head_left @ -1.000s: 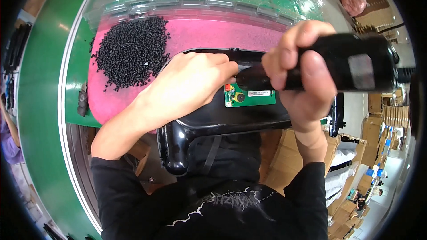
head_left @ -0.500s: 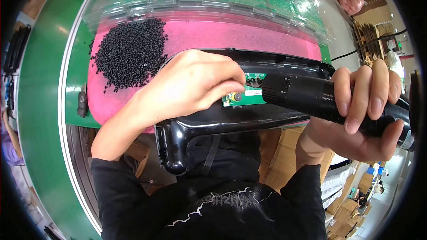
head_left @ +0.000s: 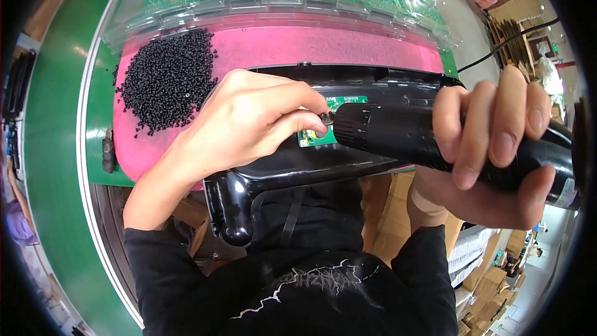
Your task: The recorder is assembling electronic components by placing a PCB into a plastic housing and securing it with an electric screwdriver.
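Nearest the eye, the right hand [head_left: 497,140] wraps its fingers around the thick body of a black driver [head_left: 395,127], thumb on the lower side; a firm grip well back like this should leave the nose free to be aimed. The driver lies nearly level, pointing left, and its collar meets the work just beside the left hand [head_left: 249,115]. There the thumb and forefinger pinch a small dark piece [head_left: 328,117] right at the nose; whether the tip is seated in it cannot be told. Lining the piece up straight with the driver's axis seems the main care, with the fingertips clear of anything that may turn. Beneath both lies a green circuit board [head_left: 320,140] inside a glossy black housing [head_left: 292,171], so a light hand is wise: a dropped piece or a slipping nose could mark it. Beyond, the pink mat [head_left: 311,40] carries a heap of small black parts [head_left: 168,81] on its left, near enough for easy reach, and clear trays [head_left: 267,9] stand behind.
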